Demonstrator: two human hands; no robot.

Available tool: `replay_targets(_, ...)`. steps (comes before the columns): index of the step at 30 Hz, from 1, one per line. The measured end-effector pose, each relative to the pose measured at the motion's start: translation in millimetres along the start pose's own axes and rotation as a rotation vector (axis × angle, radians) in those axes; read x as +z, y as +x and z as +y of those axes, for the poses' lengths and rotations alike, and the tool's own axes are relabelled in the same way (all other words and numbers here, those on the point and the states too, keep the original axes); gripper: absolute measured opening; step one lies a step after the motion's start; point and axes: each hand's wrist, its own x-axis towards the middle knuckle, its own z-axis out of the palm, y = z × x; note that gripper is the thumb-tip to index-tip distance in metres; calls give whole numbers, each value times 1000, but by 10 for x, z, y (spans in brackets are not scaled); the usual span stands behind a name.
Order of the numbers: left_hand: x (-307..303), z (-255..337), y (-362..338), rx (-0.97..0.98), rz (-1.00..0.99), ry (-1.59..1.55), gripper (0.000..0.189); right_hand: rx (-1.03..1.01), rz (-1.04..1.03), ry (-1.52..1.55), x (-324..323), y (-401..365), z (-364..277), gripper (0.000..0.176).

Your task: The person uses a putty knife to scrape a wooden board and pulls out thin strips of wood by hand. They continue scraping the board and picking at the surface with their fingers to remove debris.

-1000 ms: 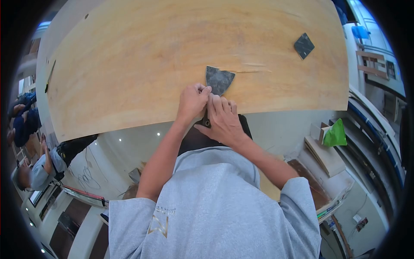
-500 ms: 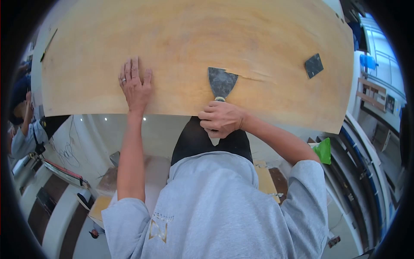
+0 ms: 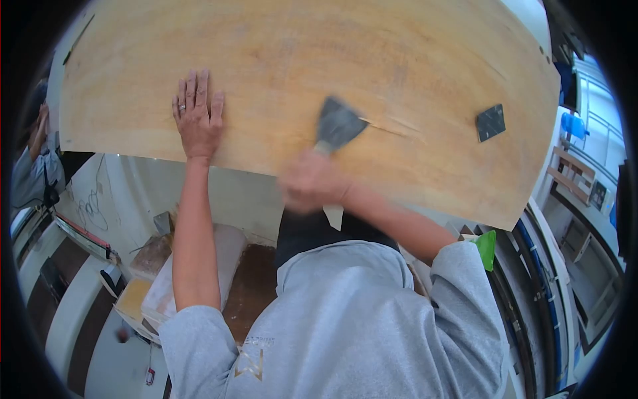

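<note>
Head view: L hand (image 3: 199,130) lies palm down on the large, pale yellow-brown wooden board (image 3: 266,66), fingers straight & slightly spread, thumb apart, a ring on one finger, nothing held; R hand (image 3: 312,179), blurred, is closed round the handle of the grey, fan-shaped flat scraper (image 3: 339,124), indiv. fingers can't be told apart; scraper is over the board nr its close edge, blade pointing away from the body & angled R, its R corner at or just beside a thin splintered line (image 3: 392,125) in the surface, contact unclear; dark, four-sided flat piece (image 3: 490,123) lies well apart on the board's R side; bright green plastic-looking item (image 3: 487,250) sits beyond the board, nr the R sleeve
</note>
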Motion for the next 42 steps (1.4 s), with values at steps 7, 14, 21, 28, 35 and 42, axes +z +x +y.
replay_targets(7,23,-4,-5,-1,-2,8,62,27,14,55,-44,152,-105,23)
replay_targets(14,25,-27,-11,17,4,9,60,-53,-145,190,-27,43,-422,26)
replay_targets(21,14,6,-30,4,0,-4,60,-183,-143,160,23,-118,-300,28)
replay_targets(28,3,11,-5,1,8,-15,59,-118,-239,145,91,-170,-279,28)
replay_targets(35,-11,13,-54,-9,-2,-38,59,-14,-143,40,-383,117,397,22)
replay_targets(42,-11,35,3,-11,-5,-35,58,13,-83,22,-313,171,246,21)
